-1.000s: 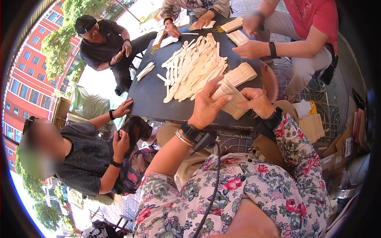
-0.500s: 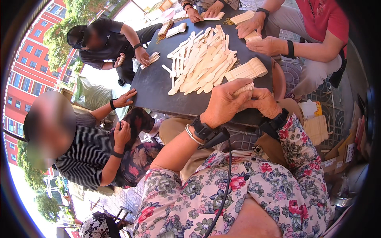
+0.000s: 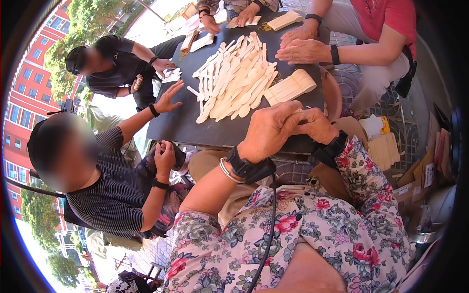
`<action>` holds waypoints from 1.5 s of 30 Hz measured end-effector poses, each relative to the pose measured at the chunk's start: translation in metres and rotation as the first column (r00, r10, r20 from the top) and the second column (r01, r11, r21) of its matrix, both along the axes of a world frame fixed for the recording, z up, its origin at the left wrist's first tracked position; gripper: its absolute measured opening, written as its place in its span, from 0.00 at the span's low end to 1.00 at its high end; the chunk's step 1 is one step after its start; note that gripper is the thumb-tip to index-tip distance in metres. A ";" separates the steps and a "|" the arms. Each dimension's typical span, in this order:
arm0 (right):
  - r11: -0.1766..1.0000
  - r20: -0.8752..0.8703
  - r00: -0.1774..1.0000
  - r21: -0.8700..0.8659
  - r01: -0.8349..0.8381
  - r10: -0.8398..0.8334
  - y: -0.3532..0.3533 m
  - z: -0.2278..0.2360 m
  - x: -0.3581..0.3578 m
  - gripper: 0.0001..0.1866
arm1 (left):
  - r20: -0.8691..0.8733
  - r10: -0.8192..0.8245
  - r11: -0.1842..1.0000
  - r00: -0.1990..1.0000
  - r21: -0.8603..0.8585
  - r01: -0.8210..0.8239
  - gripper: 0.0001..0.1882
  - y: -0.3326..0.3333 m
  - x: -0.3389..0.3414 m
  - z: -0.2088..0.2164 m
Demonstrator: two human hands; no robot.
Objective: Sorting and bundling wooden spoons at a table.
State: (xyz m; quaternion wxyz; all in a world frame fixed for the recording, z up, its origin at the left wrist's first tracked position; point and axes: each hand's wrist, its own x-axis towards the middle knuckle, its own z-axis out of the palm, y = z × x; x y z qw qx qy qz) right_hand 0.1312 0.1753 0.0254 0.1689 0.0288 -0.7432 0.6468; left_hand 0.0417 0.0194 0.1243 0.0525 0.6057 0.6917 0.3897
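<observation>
My left hand [image 3: 267, 133] is closed around a small bundle of wooden spoons [image 3: 297, 111], held just above the table's near edge. Only a sliver of its pale ends shows between the fingers. My right hand [image 3: 318, 128] meets the left at the bundle, its fingers bent and pinched against it; the fingers cover most of the wood. Just beyond my hands, a neat stack of wooden spoons [image 3: 291, 88] lies on the dark table [image 3: 171, 128]. Left of that stack spreads a large loose pile of pale wooden spoons [image 3: 237, 80].
Co-workers sit around the table. One person's hand [image 3: 168, 97] reaches over the left edge, and another's hands [image 3: 305, 50] are at the right. More spoon bundles [image 3: 285, 20] and rubber bands [image 3: 264, 27] lie at the far side. Cardboard [image 3: 408, 188] stands at lower right.
The bundle in my hands has become more hidden by my fingers. The left neighbour's hand has lifted and reached farther over the table. The right co-worker's hands have come together over the table.
</observation>
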 end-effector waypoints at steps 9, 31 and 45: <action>0.999 0.010 1.000 0.043 -0.019 0.019 0.000 -0.002 -0.001 0.11 | -0.067 0.064 0.997 0.996 0.036 -0.061 0.10 -0.002 0.001 -0.006; 0.817 -0.141 0.944 0.475 0.328 -0.297 0.013 -0.019 -0.001 0.21 | -0.014 0.350 0.936 0.937 -0.037 -0.350 0.26 -0.018 -0.039 -0.114; 0.728 -0.147 0.974 0.647 0.227 -0.174 0.006 -0.008 0.021 0.41 | -0.227 0.124 0.982 0.966 -0.112 -0.153 0.42 -0.035 -0.051 -0.112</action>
